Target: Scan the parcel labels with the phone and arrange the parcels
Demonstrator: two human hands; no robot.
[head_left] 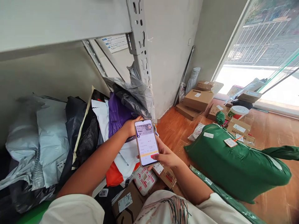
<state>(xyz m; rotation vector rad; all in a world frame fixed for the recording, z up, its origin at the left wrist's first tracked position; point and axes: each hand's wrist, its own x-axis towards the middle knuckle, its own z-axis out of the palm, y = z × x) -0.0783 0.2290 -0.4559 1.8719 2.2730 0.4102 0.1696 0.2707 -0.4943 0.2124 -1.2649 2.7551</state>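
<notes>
A smartphone point(147, 144) with a lit screen is gripped in my right hand point(167, 154), its thumb lying over a red button low on the screen. The top of the screen shows a label with a barcode. My left hand point(133, 127) reaches in behind the phone's upper edge, at the row of parcels; most of its fingers are hidden. Closest to it are a purple mailer bag point(118, 110), a white mailer bag point(127, 160) and a black plastic bag point(130, 101). An orange-red bag point(114, 174) lies under the white one.
A grey metal rack post point(142, 56) rises just past my hands, below a shelf edge point(65, 28). Grey-white bags point(51, 130) stand at left. On the wooden floor are a large green sack point(238, 165), cardboard boxes point(198, 99) and a white-lidded tub point(238, 112), near a glass door.
</notes>
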